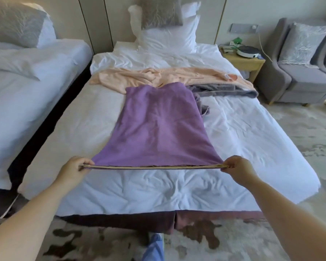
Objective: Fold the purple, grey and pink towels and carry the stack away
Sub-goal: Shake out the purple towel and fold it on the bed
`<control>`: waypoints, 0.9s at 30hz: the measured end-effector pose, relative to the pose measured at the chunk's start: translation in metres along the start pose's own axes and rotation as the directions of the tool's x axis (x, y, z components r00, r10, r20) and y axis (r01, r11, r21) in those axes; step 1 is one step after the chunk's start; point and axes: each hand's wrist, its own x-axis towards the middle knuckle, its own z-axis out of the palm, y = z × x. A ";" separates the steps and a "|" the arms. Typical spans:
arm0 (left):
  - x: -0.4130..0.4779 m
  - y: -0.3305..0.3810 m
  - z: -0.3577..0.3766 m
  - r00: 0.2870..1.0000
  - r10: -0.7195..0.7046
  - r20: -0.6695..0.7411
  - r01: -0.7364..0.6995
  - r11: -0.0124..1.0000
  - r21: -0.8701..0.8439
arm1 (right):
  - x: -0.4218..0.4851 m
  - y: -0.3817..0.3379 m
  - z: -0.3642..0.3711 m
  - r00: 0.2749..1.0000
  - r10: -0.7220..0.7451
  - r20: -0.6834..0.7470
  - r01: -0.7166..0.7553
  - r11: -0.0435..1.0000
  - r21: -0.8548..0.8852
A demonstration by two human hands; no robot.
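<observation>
The purple towel (158,127) lies lengthwise down the middle of the white bed (243,129), folded double with its near edge pulled taut. My left hand (74,169) pinches the near left corner and my right hand (239,167) pinches the near right corner. Beyond the purple towel, the pink towel (143,77) lies crumpled across the bed. The grey towel (222,90) is bunched to the right, partly under the pink and purple ones.
A second bed (26,87) stands to the left across a narrow gap. Pillows (167,36) rest at the headboard. A wooden bedside table (243,61) with small items and a grey armchair (299,72) stand at the right. Patterned carpet (215,242) lies underfoot.
</observation>
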 end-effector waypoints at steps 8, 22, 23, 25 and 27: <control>-0.067 -0.067 0.088 1.000 0.006 -0.031 -0.004 0.998 0.064 | -0.029 0.092 0.085 0.988 -0.155 -0.008 0.146 0.941 -0.304; -0.031 -0.120 0.179 0.983 -0.100 0.151 0.056 0.960 0.273 | 0.020 0.140 0.180 0.986 -0.106 0.131 0.163 0.793 -0.587; -0.028 -0.115 0.177 0.970 -0.168 0.175 0.111 0.949 0.294 | 0.021 0.137 0.177 0.988 -0.031 0.153 0.112 0.824 -0.555; -0.017 -0.098 0.165 0.944 -0.313 0.104 0.269 0.913 0.306 | 0.028 0.125 0.166 0.997 0.046 0.062 -0.012 0.884 -0.466; -0.001 -0.072 0.150 0.932 -0.358 -0.049 0.359 0.899 0.252 | 0.040 0.103 0.153 0.992 0.021 -0.125 -0.065 0.930 -0.361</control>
